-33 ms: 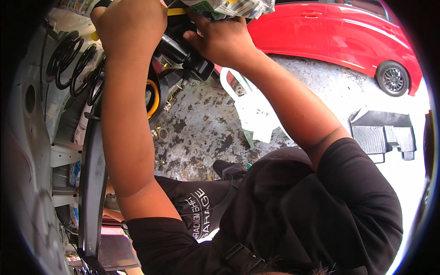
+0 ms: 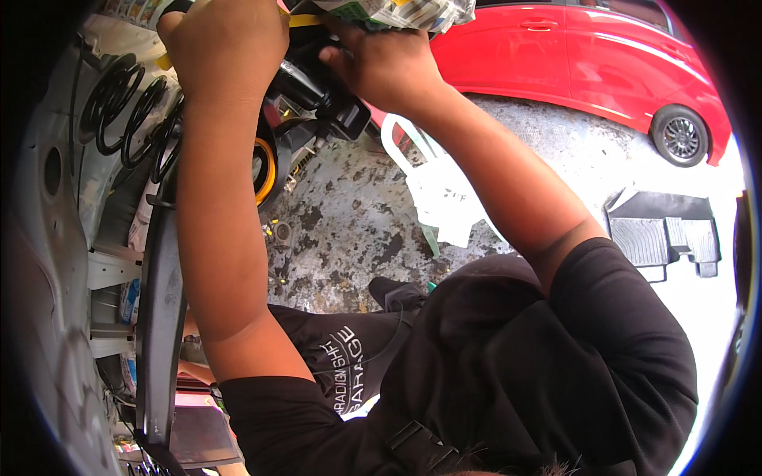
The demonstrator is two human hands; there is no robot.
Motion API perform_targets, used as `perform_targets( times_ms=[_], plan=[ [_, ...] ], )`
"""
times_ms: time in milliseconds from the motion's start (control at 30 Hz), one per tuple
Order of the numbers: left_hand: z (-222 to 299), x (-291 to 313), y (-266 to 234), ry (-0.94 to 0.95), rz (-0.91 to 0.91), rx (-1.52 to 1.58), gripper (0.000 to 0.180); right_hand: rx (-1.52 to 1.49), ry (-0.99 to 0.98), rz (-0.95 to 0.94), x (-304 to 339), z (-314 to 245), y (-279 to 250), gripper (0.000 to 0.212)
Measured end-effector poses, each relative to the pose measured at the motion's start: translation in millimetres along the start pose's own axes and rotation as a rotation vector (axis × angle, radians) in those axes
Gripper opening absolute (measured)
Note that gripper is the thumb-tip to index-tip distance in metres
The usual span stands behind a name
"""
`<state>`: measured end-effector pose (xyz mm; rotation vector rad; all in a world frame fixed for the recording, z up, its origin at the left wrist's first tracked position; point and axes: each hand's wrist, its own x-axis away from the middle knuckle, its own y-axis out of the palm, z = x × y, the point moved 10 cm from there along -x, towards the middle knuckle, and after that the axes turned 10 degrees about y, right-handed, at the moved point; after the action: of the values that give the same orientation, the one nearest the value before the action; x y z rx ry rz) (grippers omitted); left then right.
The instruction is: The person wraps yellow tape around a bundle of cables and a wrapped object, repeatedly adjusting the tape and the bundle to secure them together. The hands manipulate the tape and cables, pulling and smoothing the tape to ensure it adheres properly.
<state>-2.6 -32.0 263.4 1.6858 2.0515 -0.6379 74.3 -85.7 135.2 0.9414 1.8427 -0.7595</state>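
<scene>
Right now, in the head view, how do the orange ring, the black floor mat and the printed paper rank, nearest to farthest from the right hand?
From the right hand:
1. Printed paper, just above it.
2. Orange ring, lower left of it.
3. Black floor mat, far right.

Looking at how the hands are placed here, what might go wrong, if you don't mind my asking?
The right hand is at the edge of the crumpled printed paper, so the paper could tear or shift. The black coil appears close to the left forearm and might snag it. The left hand's fingers are mostly hidden, so a slip might go unnoticed.
</scene>
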Motion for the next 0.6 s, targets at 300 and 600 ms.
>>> perform_targets(
  times_ms=[300, 600],
  plan=[
    [6, 4, -4, 0.053, 0.085, -0.022, 0.013, -0.239, 0.122, 0.03, -23, 12, 7, 0.042],
    [14, 3, -15, 0.115, 0.104, 0.005, 0.018, -0.26, 0.145, 0.225, -31, 8, -2, 0.048]
  ],
)
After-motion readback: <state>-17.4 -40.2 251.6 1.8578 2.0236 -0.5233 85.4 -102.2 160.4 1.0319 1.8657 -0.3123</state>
